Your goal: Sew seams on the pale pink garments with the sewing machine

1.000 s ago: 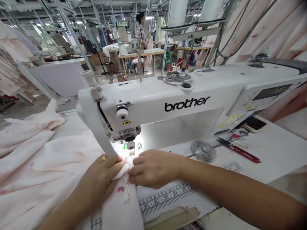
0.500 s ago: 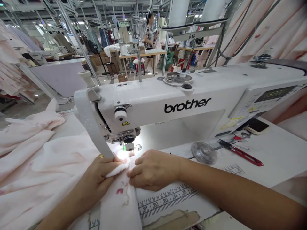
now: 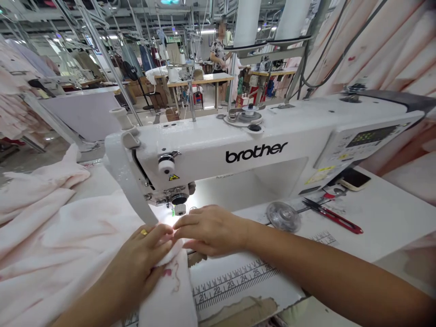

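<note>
Pale pink plush fabric (image 3: 166, 299) with a small heart and a squiggly line printed on it runs down from the needle area of the white sewing machine (image 3: 200, 145). My left hand (image 3: 143, 250), with a yellow ring, pinches a folded edge of this fabric just in front of the lit presser area. Close beside it, my right hand (image 3: 213, 229) has its fingers stretched and apart, the tips touching the fabric by the left fingertips. Fingers and fabric hide the needle point and the stitching spot.
More pink fabric (image 3: 85, 227) is heaped at the left. A printed ruler scale (image 3: 235, 284) runs along the table front. At the right lie a clear round bobbin-like disc (image 3: 283, 216), red thread snips (image 3: 337, 217) and a phone (image 3: 356, 178). A person (image 3: 218, 54) stands far behind.
My right hand has gone from curled fingers to stretched ones and moved slightly left and up. The left fingers have shifted over the fold. The whole view has turned slightly.
</note>
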